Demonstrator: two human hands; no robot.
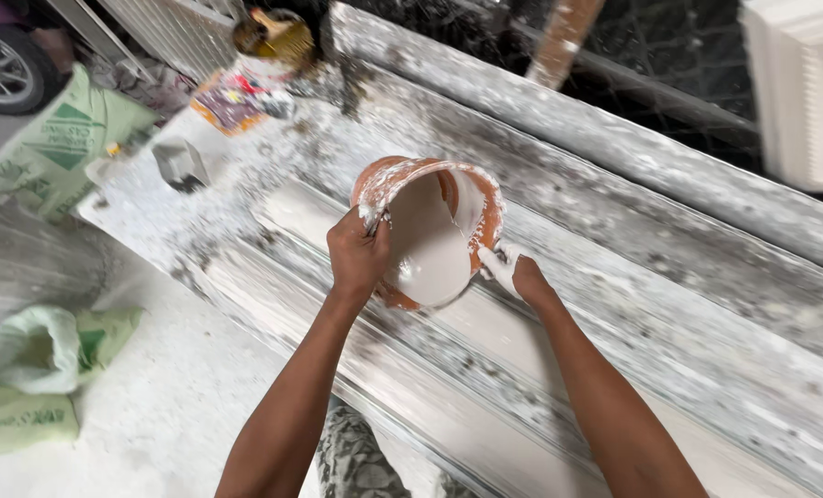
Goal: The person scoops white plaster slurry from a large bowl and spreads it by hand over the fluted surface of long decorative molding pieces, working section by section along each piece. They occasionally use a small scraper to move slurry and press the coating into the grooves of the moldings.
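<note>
At the centre of the frame, a terracotta-coloured bowl (430, 231) full of white plaster slurry was held tilted over a long white mould (559, 341) on the plaster-crusted surface (614, 138). The left hand (358, 258) pinched the bowl's near rim, its grip pressed together on the edge. The right hand (522, 277), coated in white, was at the bowl's lower right side; whether its fingers were spread or curled under the bowl could not be told.

The bowl's mouth faced down and toward the camera, its lip low over the mould. The mould's long axis ran from the upper left of the frame to the lower right.

To do such a pour well, a judgement only: the tilt should stay gentle and the lip close to the channel, so the slurry spreads evenly without splashing.

At the left edge lay green sacks (52, 148), with a small grey block (181, 164) and a paint-smeared tub (273, 41) toward the upper left.
</note>
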